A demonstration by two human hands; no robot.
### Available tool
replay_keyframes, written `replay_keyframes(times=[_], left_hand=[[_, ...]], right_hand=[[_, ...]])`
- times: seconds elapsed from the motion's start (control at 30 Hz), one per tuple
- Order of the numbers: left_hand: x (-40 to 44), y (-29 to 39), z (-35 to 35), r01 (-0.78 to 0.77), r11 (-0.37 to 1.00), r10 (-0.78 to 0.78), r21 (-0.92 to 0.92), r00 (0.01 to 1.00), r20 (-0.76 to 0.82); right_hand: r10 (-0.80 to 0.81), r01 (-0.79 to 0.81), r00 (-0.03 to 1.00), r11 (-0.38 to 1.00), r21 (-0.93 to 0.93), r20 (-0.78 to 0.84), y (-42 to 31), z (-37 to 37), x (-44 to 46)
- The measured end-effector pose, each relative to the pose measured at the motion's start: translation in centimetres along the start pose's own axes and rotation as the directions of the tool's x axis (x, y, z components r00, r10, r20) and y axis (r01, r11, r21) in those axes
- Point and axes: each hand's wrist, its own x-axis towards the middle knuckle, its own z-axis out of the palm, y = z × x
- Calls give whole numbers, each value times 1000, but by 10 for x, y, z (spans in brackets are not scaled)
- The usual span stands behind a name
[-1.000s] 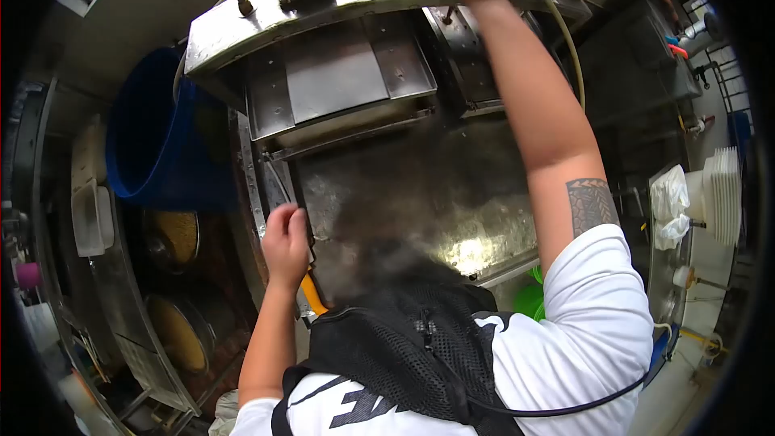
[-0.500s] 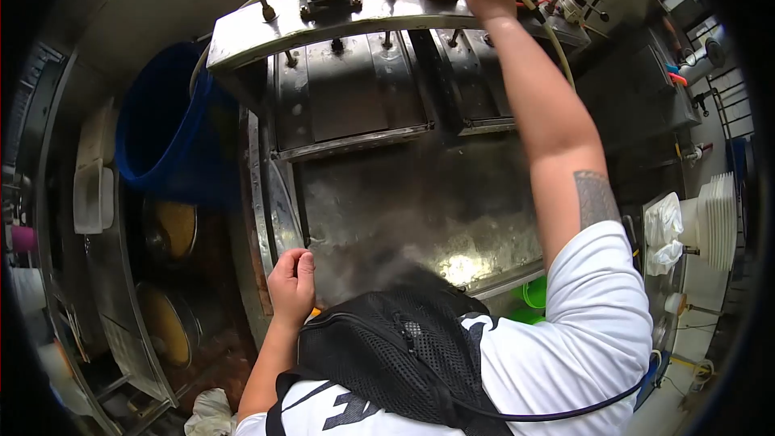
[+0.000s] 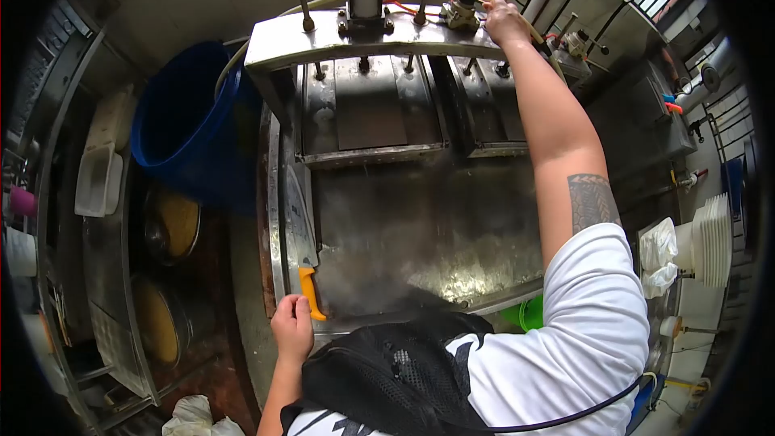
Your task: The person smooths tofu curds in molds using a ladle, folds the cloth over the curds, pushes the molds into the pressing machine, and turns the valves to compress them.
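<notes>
My right hand (image 3: 507, 24) reaches to the top of a steel press frame (image 3: 278, 42), fingers curled beside a small valve with a black knob (image 3: 464, 10). Whatever those fingers grip is hidden. Down at the near left corner of the wet steel table (image 3: 387, 218), my left hand (image 3: 292, 327) is closed in a loose fist with nothing showing in it. Just right of it lies a long knife (image 3: 311, 291) with an orange handle, its blade pointing away along the table's left edge. Two steel press plates (image 3: 371, 105) hang under the frame.
A large blue barrel (image 3: 173, 113) stands left of the press. Round metal pots (image 3: 173, 222) with yellowish contents and a white tray (image 3: 101, 182) are farther left. Stacked white containers (image 3: 710, 242) are at right. A green container (image 3: 530, 312) sits below the table's near edge.
The view has shifted, so the press appears farther right and lower. The knife's orange handle now shows fully beside my left hand. My right hand stays by the valve.
</notes>
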Motion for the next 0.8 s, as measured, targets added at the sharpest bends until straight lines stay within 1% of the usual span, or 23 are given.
replay_keyframes(times=[0.03, 0.13, 0.23, 0.33, 0.37, 0.4, 0.43, 0.47, 0.5, 0.53, 0.57, 0.6, 0.63, 0.67, 0.73, 0.77, 0.8], left_hand=[[-5, -4, -1, -5, 1000, 5, -1, 1000, -7], [-16, -5, 2, 92, 993, -96, -78, 994, -53], [-27, -1, 6, 125, 991, -129, -45, 987, -100], [-35, 11, 10, 88, 996, -91, -24, 982, -167], [-40, 19, 15, 72, 997, -76, -24, 977, -198], [-46, 30, 19, 85, 996, -88, -21, 974, -207], [-58, 38, 21, 86, 996, -86, -7, 975, -206], [-65, 46, 27, 82, 996, -89, -40, 967, -240], [-72, 54, 35, 80, 994, -100, -80, 957, -273], [-81, 63, 40, 56, 998, -55, -7, 951, -305], [-87, 70, 47, 44, 999, -45, -11, 941, -337], [-97, 73, 52, 72, 997, -60, 25, 940, -336], [-105, 77, 58, 107, 992, -79, 67, 940, -331], [-110, 83, 66, 95, 992, -61, 85, 941, -333], [-115, 85, 87, 89, 989, -48, 118, 949, -310], [-118, 89, 96, 78, 987, -36, 138, 957, -286], [-118, 101, 107, 46, 986, -2, 159, 964, -267]], right_hand=[[-9, 9, 1000, 1000, 13, -3, -1, -2, -1], [-24, 24, 1000, 1000, 15, 6, 0, -3, -1], [-61, 61, 998, 998, 17, -26, 6, 3, 3], [-121, 121, 993, 993, 1, 13, 10, 1, 6], [-130, 130, 991, 991, 13, 13, 2, -7, -4], [-138, 137, 990, 989, 64, 16, -4, -13, -21], [-135, 132, 991, 985, 115, 16, -9, -23, -47], [-198, 224, 971, 951, 212, -135, -5, -20, -86], [-306, 377, 918, 869, 319, -251, 5, -10, -162], [-411, 484, 875, 772, 412, -256, 18, 5, -250], [-529, 533, 832, 680, 504, -167, 33, 16, -329], [-600, 491, 800, 641, 589, -14, 49, 17, -390], [-625, 402, 770, 634, 660, 131, 62, 3, -427], [-628, 401, 768, 624, 670, 127, 66, -2, -414], [-620, 525, 779, 562, 639, -96, 74, -11, -363], [-567, 579, 797, 620, 529, -207, 73, -13, -314], [-455, 515, 857, 730, 450, -242, 58, -34, -258]])
